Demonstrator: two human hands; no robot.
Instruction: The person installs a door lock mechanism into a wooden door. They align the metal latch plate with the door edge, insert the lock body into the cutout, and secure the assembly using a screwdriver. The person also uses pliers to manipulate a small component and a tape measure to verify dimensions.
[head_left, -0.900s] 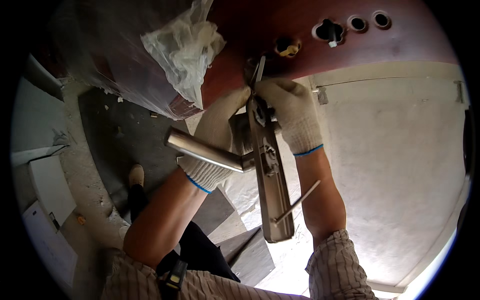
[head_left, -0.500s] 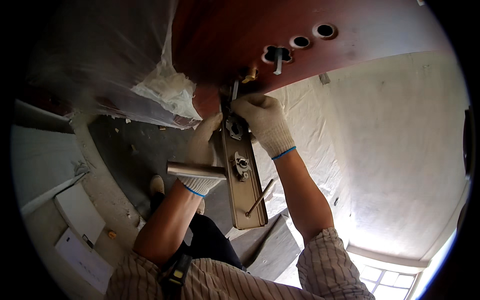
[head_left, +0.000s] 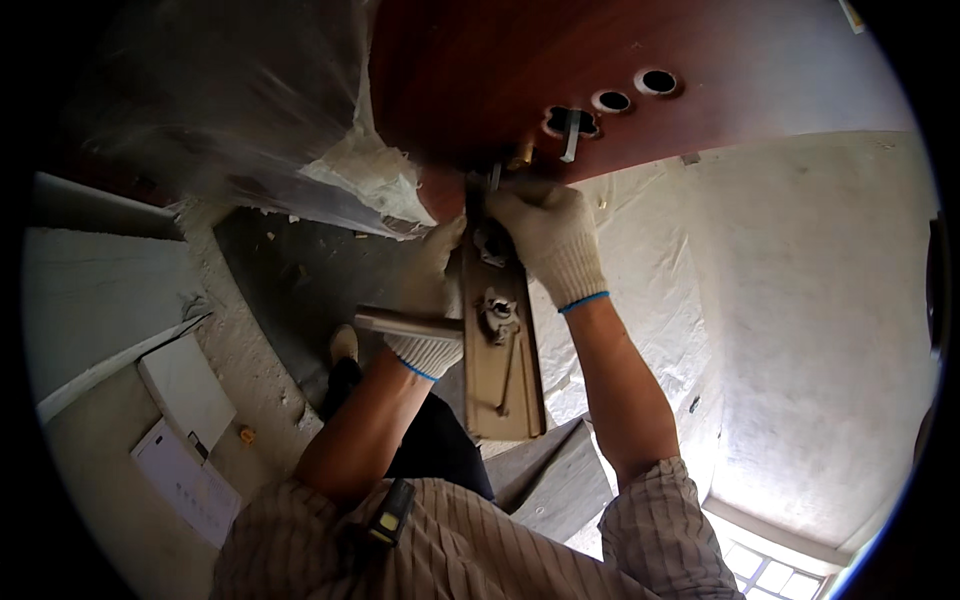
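My gloved left hand [head_left: 428, 275] is closed round the left edge of a long metal door handle plate [head_left: 490, 405], its back turned toward me. A lever handle [head_left: 412, 323] sticks out from the plate's left side, across my left wrist. My gloved right hand [head_left: 550, 235] pinches the plate's upper end; its fingertips are partly hidden. On the plate's back are a metal spindle fitting [head_left: 499, 316] and a thin threaded post [head_left: 508, 375]. Just above my right hand, a brass lock cylinder [head_left: 521, 155] and a square spindle [head_left: 571, 135] stick out of the dark red door [head_left: 460, 70].
Two round holes [head_left: 656, 82] lie in the door beyond the spindle. Torn plastic film [head_left: 375, 180] hangs from the door's left part. White boards [head_left: 187, 390] lean at the lower left. A pale wall [head_left: 810, 300] and a window [head_left: 770, 570] are on the right.
Both hands have brought the plate nearer the door's edge and tilted it, so the threaded post now points up along it. My view has shifted slightly.
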